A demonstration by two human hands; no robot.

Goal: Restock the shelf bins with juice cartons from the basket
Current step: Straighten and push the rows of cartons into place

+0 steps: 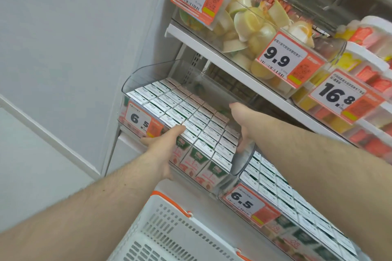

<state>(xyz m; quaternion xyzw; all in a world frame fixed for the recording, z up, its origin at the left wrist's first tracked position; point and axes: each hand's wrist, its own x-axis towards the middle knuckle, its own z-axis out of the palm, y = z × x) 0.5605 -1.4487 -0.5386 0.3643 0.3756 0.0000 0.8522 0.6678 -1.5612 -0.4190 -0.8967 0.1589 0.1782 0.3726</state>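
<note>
A clear plastic bin [146, 70] sits on the lower shelf, packed with rows of white-topped juice cartons [191, 114]; its back right part holds none. My left hand [161, 146] grips the bin's front wall beside the 6.5 price tag, thumb lying on the carton tops. My right hand [241, 125] grips the bin's right front corner, thumb raised along the rim and fingers curled down the outside. The white basket [169, 231] with orange handles is below my arms; the part in view holds no cartons.
A second clear bin [239, 178] full of the same cartons stands to the right, with its own 6.5 tag. The shelf above [212, 53] carries bins of fruit cups and pink-labelled tubs with 9.9 and 16.8 tags. A grey wall panel [63, 59] closes off the left.
</note>
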